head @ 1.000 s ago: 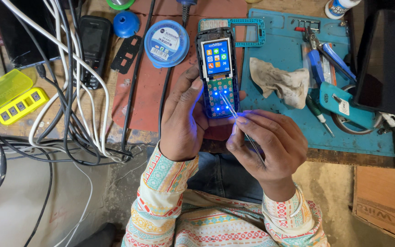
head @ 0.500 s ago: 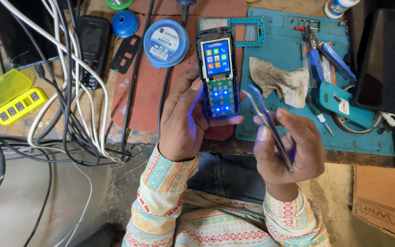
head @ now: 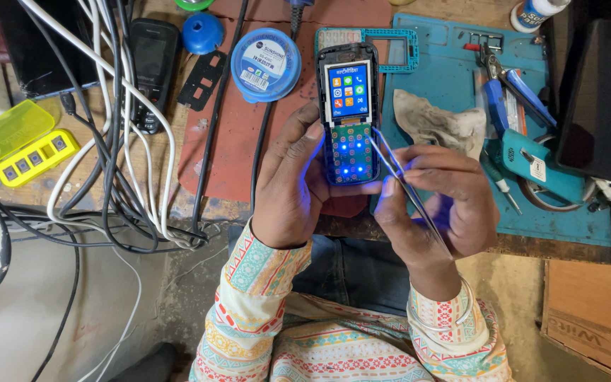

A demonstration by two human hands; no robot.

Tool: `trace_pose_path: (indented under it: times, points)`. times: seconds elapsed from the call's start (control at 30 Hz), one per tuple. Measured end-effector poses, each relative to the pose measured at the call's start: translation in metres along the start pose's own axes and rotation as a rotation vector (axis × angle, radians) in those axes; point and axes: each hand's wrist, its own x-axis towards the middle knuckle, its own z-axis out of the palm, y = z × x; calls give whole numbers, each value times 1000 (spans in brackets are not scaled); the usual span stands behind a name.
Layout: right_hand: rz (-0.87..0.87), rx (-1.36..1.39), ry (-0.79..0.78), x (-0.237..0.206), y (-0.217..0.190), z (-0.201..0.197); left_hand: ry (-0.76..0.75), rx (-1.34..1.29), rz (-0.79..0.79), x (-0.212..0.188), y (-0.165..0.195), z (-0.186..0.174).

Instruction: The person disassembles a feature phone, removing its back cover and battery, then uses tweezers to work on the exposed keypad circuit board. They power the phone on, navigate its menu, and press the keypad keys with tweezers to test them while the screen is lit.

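— Where was the phone (head: 348, 113)?

— Over the near edge of the worktop (head: 37, 180), clasped in the left hand (head: 293, 187). Its keypad cover was off, the screen lit, blue lights glowing on the bare board.

— And the right hand (head: 438, 205)?

— Pinched on tweezers (head: 406, 187). Half a second earlier it had drawn away to the right; now the tips were back beside the board's right edge. Contact I could not tell.

— Around it?

— A grey rag (head: 436, 127) on the blue mat (head: 574, 219) to the right, a round blue tin (head: 266, 65) farther off, white cables (head: 114, 127) left.
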Motion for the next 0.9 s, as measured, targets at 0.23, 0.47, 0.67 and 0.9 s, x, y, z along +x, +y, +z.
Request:
trace_pose_path:
  times: [0.23,0.47,0.67,0.9]
  points:
    - [-125,-261,-120,6,-16,2,14,-48,29,2,-3,-4]
    - [-121,-391,-227,6,-21,1,31,7,49,0,-2,0]
    - [-180,-381,-242,7,-20,1,9,-45,40,1,-3,-3]
    - [-224,-379,-240,8,-18,1,34,-48,42,2,-5,-6]
